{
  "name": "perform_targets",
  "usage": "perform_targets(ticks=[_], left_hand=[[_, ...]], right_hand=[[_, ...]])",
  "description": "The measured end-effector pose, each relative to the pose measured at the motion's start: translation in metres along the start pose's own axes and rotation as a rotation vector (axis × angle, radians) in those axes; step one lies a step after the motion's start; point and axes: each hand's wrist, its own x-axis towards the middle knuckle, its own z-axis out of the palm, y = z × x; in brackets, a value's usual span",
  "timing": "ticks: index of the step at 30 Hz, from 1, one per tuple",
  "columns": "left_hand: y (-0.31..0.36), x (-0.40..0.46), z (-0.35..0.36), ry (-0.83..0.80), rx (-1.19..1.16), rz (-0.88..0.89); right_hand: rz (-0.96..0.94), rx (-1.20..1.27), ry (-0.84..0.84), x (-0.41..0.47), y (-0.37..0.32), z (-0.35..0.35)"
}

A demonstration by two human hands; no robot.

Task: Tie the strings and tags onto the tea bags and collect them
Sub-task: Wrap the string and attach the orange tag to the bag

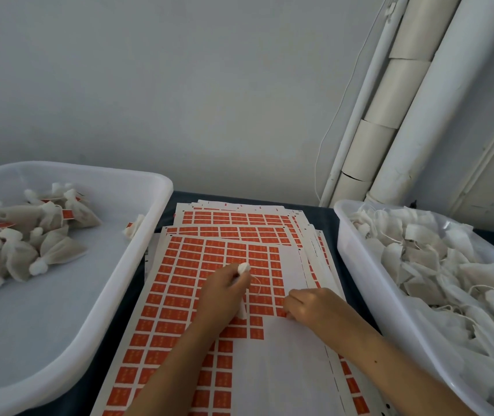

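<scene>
Presently we're noting approx. a dozen tagged bags (29,235) lying in left tub (89,295); right tub (360,265) holding many more. Left hand (224,292) gripping a bag (243,269); right hand (311,304) picking at tag sheet (185,295), grip unclear.

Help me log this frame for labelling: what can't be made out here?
Head view only:
- Print on the orange tags: too small and blurred to read.
- Tea bag in the left hand: mostly hidden by the fingers.
- Right hand fingertips at a tag: curled under, so the grip is unclear.
- Left bin and right bin: cut off by the frame edges.
- Bags deep in the right bin: buried in the pile, uncountable.
</scene>
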Motion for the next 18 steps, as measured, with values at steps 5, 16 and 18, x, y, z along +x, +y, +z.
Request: perform_targets(ticks=[5, 16, 18], left_hand=[[0.0011, 0.0003, 0.0008, -0.002, 0.022, -0.007], [0.0022, -0.0008, 0.0008, -0.02, 0.064, -0.018], [0.0028, -0.0002, -0.0002, -0.014, 0.061, -0.02]], right_hand=[[0.017, -0.036, 0.095, -0.0009, -0.0036, -0.0009], [0.013, -0.001, 0.076, -0.0012, -0.0032, 0.0042], [-0.006, 0.034, 0.047, -0.0053, -0.0019, 0.0056]])
